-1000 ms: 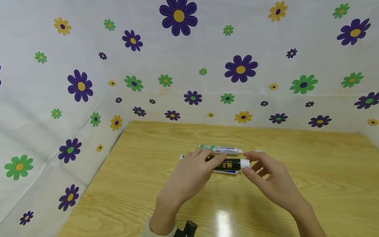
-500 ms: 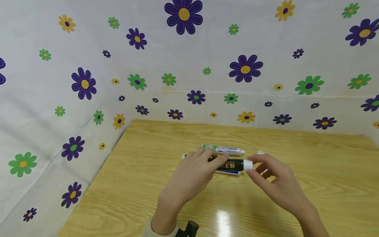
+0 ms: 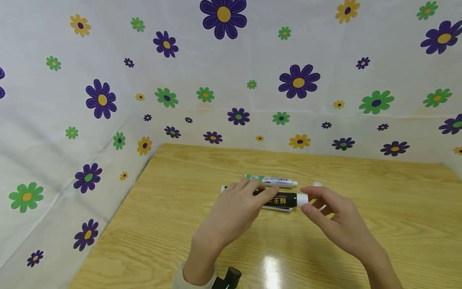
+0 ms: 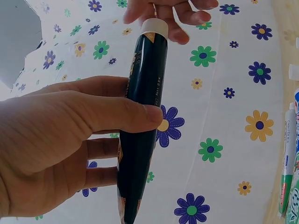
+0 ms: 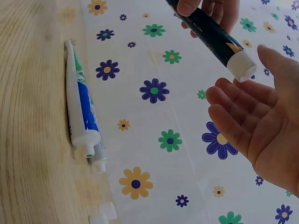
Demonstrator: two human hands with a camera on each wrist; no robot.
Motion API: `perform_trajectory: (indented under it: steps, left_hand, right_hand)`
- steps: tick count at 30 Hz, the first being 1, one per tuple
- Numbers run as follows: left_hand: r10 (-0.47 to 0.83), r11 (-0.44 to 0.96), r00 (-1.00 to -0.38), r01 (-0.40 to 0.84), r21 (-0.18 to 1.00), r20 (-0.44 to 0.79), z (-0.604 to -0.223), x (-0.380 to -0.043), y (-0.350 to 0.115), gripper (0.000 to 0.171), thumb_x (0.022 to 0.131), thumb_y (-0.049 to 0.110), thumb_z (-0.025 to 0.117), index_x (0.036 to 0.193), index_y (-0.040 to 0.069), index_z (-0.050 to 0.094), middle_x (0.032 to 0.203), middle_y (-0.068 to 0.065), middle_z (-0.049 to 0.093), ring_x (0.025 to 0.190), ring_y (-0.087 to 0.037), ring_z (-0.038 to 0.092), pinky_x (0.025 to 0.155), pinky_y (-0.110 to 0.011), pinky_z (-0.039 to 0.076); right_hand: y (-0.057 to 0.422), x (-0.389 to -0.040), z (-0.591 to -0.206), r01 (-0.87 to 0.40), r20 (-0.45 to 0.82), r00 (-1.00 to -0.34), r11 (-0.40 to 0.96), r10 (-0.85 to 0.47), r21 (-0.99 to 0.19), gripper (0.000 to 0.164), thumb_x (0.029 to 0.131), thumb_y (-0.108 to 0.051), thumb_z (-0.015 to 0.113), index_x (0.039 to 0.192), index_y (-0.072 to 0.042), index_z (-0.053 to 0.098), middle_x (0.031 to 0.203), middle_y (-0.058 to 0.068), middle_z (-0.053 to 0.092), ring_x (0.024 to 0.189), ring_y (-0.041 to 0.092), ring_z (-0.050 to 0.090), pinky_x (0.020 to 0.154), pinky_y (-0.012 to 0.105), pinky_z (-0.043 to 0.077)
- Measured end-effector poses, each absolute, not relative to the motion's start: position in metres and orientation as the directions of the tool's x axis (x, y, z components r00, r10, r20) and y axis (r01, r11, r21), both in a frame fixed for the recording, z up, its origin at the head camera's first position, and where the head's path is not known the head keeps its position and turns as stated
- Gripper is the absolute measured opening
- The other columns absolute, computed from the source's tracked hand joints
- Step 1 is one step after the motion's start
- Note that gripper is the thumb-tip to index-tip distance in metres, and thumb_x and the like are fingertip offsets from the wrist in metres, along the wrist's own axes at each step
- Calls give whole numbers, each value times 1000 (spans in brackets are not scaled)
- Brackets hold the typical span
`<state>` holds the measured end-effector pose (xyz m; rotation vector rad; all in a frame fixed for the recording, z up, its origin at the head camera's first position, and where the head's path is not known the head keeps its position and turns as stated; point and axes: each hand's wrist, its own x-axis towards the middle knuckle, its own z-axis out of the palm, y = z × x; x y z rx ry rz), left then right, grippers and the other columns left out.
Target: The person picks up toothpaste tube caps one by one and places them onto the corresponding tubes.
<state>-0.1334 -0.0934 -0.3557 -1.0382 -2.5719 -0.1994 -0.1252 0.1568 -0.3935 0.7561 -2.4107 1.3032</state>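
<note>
A black toothpaste tube (image 3: 285, 200) with a white cap (image 3: 302, 200) is raised above the table. My left hand (image 3: 234, 208) grips it around its middle; in the left wrist view the thumb lies across the tube (image 4: 145, 84). Beside the cap is my right hand (image 3: 337, 220), thumb and fingers spread around the cap's end. In the right wrist view those fingers are loosely extended, and the cap (image 5: 242, 66) lies near the fingertips, not pinched. Contact with the cap is hard to tell.
On the wooden table (image 3: 162, 224) lie two uncapped toothpaste tubes: a white-and-green one (image 3: 278, 182) behind, and a blue-and-white one (image 3: 281, 208) partly under the black tube in view. Loose white caps (image 5: 107, 211) rest near their nozzles. A flowered cloth (image 3: 252, 60) stands behind.
The head view has shifted slightly. My left hand keeps its grip on the black tube, and my right hand stays beside the cap with little visible movement.
</note>
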Motion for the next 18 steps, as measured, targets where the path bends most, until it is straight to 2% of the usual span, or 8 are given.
perform_trajectory:
  steps: [3,5,8,18]
  left_hand:
    - [644,719,-662,695,-7,384,-355,-133,-93,41,92,8,70,129,25,64,112,0,66,95,-19,62,75,-31,57]
    - [643,719,-661,695,-9,386,-355,-133,-93,41,92,8,70,129,25,64,111,0,66,95,-19,62,74,-31,57]
    - [642,720,-663,694,-4,386,-355,-132,-94,40,93,8,70,129,25,64,111,0,66,96,-19,62,75,-31,57]
    - [657,718,-664,695,-29,358,-353,-131,-93,41,93,8,68,131,25,63,113,-1,66,102,-21,63,80,-32,57]
  right_hand:
    - [157,-125,-393,-598,506,-801,436,-319,-672,48,83,3,75,128,-12,62,100,-3,69,75,5,63,62,22,54]
    - [157,-124,-392,-608,514,-794,428,-325,-668,51,81,5,76,127,-12,61,101,-2,69,74,5,63,61,22,54]
    - [156,-124,-391,-609,515,-793,437,-326,-662,47,81,6,76,122,-13,63,102,-3,69,74,4,63,61,23,54]
    - [154,-122,-389,-574,491,-818,475,-299,-667,29,87,1,73,113,-11,67,86,-9,67,74,4,61,61,24,55]
